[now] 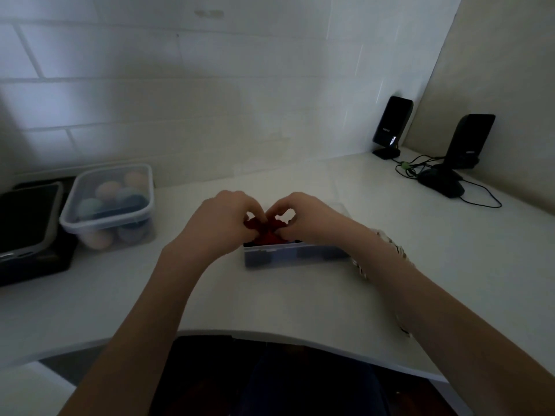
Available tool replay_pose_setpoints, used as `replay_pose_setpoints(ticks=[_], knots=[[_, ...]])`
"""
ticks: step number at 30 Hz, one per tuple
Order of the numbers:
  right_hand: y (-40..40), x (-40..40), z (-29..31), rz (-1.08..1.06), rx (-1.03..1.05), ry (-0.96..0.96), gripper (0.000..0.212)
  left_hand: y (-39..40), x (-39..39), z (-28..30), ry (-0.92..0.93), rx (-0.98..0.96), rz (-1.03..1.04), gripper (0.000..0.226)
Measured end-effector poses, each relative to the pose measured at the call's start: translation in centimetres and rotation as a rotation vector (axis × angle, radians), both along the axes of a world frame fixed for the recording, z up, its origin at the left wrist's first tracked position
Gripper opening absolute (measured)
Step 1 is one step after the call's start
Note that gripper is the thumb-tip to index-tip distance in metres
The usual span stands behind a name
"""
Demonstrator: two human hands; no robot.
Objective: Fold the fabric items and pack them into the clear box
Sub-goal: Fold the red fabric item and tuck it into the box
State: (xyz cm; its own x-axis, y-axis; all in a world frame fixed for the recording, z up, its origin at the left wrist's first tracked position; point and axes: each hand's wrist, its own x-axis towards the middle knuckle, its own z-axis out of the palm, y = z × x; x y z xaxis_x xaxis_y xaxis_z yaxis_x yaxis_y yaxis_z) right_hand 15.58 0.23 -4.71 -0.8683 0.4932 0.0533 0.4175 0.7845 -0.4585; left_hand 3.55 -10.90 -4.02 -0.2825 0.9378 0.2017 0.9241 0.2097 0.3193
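A small clear box [295,256] sits in the middle of the white desk with dark fabric showing through its front wall. On top of it lies a bunched red fabric item [265,232]. My left hand [223,219] and my right hand [303,219] meet over the box, and the curled fingers of both pinch the red fabric from either side. Most of the red fabric and the box's inside are hidden by my hands.
A lidded clear container [111,202] of rounded pastel items stands at the left, beside a dark tablet-like device [28,217]. Two black speakers [392,127] [468,142], a mouse [441,183] and cables lie at the back right. A patterned cloth [390,250] lies under my right forearm.
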Motion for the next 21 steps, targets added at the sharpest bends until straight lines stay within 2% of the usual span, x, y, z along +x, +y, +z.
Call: replay_pose_setpoints(ticks=[2, 5, 9, 15, 18, 21], knots=[[0.0, -0.3, -0.2, 0.039, 0.005, -0.042, 0.039, 0.1, 0.0, 0.3, 0.188, -0.109, 0.034, 0.032], [0.0, -0.3, 0.1, 0.092, 0.017, -0.121, 0.039, 0.4, -0.1, 0.3, 0.286, -0.203, 0.068, 0.036], [0.3, -0.7, 1.0, 0.106, 0.020, -0.322, 0.046, 1.2, -0.2, 0.3, 0.252, -0.330, 0.078, 0.034], [0.4, -2.2, 1.4, 0.104, 0.105, -0.475, 0.060, 2.4, -0.6, -0.2, 0.199, -0.415, 0.059, 0.036], [0.2, -2.8, 1.5, 0.125, 0.190, -0.564, 0.066, 2.8, -0.4, -0.3, 0.223, -0.453, 0.043, 0.045], [-0.2, -3.3, 1.2, 0.093, 0.319, -0.592, 0.063, 3.2, -0.2, -0.5, 0.260, -0.458, 0.056, 0.045]])
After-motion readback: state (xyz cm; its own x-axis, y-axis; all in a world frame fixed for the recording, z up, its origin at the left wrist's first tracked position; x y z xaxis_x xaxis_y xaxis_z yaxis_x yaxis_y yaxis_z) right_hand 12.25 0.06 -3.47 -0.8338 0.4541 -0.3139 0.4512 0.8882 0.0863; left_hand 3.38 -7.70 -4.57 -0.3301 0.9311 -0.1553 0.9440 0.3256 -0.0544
